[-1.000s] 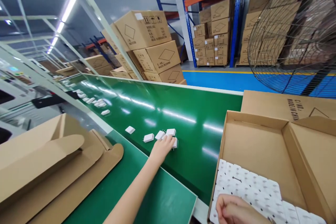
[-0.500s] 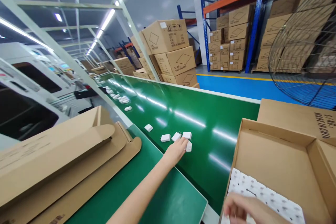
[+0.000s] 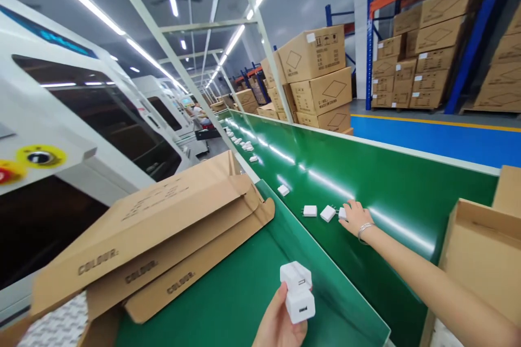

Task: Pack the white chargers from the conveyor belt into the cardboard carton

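My left hand [image 3: 285,317] is closed around two white USB chargers [image 3: 300,306], one above the other, with their USB ports facing me. They are held over the green side board [image 3: 228,282]. My right hand [image 3: 355,218], with a silver bracelet on its wrist, reaches across the green conveyor belt [image 3: 391,184]. Its thumb and fingers close on another white charger [image 3: 342,213], partly hidden by the hand. Left of it on the belt lie a charger with its prongs showing [image 3: 328,213], a second one [image 3: 310,211] and a third farther off [image 3: 283,190].
Flattened cardboard boxes [image 3: 163,222] lie stacked on the left. At the lower right stands an open carton [image 3: 476,260]. More chargers [image 3: 246,146] lie farther up the belt. Beyond it are stacked cartons [image 3: 321,92] and a blue-and-orange rack [image 3: 369,43]. A white machine [image 3: 122,81] stands left.
My left hand has come back from the belt to the near side board and now holds two chargers. My right hand has moved from the carton onto the belt. The view has turned left.
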Tool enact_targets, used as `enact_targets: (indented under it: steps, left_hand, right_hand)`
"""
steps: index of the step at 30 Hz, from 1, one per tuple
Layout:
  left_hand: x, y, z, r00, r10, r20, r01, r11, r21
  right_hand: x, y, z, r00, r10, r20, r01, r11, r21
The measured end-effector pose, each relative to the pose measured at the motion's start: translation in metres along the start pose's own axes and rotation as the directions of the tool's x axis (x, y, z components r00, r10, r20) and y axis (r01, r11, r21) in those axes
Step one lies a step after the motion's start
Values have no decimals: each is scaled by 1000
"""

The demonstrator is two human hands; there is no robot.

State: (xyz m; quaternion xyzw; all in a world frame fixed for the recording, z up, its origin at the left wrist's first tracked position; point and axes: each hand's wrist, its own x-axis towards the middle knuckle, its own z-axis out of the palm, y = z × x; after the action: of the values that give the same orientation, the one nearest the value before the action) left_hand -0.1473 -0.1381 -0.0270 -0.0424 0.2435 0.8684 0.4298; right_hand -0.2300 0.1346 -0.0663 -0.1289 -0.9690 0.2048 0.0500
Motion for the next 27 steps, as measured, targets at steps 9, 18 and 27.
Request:
enact_targets:
  steps: [9,18,27]
  left_hand:
    - [-13,-5,20,990,-101,99,107,992,-63]
    - [-24,-8,31,993,-115,34,118,984,-137]
    - [-29,-31,28,973,-218,69,225,966,-125]
  right_hand:
    - [8,-2,-15,996,84,4,-83,974,212]
    - [-116,-28,-82,929,110,353,-369,339,865]
    - [-222,-33,-53,800,25,600,-553,-358,752]
